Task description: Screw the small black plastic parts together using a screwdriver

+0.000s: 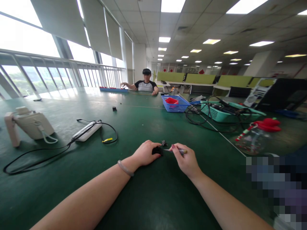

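Head view: left hand (145,152) has fingers curled round small black part (157,151) on green desk (134,198). Right hand (186,159) pinches slim tool (179,150), fingers closed on it, tip pointing at the part. Dark fragment (164,143) just beyond, near both hands.

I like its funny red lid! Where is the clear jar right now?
In the head view, the clear jar stands on the right side of the table, out past the right hand and just nearer than the teal basket.
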Demonstrator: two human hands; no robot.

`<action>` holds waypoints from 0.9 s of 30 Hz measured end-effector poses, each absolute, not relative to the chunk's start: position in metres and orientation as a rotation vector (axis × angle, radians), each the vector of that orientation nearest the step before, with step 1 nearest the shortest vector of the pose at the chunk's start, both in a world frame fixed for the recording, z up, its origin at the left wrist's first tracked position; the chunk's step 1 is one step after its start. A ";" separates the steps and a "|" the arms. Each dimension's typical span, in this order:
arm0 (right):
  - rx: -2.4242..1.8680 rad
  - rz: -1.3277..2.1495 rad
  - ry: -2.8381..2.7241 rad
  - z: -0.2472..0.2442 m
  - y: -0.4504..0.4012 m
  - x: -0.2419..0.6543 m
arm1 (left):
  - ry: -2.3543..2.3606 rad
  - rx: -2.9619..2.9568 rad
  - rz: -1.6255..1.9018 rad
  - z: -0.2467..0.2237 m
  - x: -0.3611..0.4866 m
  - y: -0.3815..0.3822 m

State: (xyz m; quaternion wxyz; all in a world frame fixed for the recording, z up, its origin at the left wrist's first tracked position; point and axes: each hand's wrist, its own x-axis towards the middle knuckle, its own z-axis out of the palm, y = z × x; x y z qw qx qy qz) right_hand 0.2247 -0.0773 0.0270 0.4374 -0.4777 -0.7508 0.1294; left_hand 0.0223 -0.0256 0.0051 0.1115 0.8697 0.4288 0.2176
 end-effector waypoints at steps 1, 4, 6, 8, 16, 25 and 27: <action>-1.186 0.349 -1.882 0.027 -0.077 0.224 | 1.247 2.557 0.636 0.006 0.022 -0.026; -1.191 0.415 -1.907 0.025 -0.074 0.223 | 1.236 2.549 0.630 0.009 0.022 -0.028; -1.194 0.424 -1.912 0.024 -0.074 0.223 | 1.240 2.541 0.626 0.010 0.022 -0.028; -1.188 0.419 -1.929 0.024 -0.074 0.222 | 1.246 2.533 0.622 0.011 0.023 -0.029; -1.187 0.369 -1.895 0.025 -0.077 0.223 | 1.263 2.516 0.611 0.010 0.023 -0.028; -1.170 0.419 -1.901 0.027 -0.078 0.223 | 1.294 2.495 0.591 0.010 0.022 -0.027; -1.148 0.377 -1.931 0.028 -0.080 0.222 | 1.315 2.492 0.578 0.010 0.023 -0.026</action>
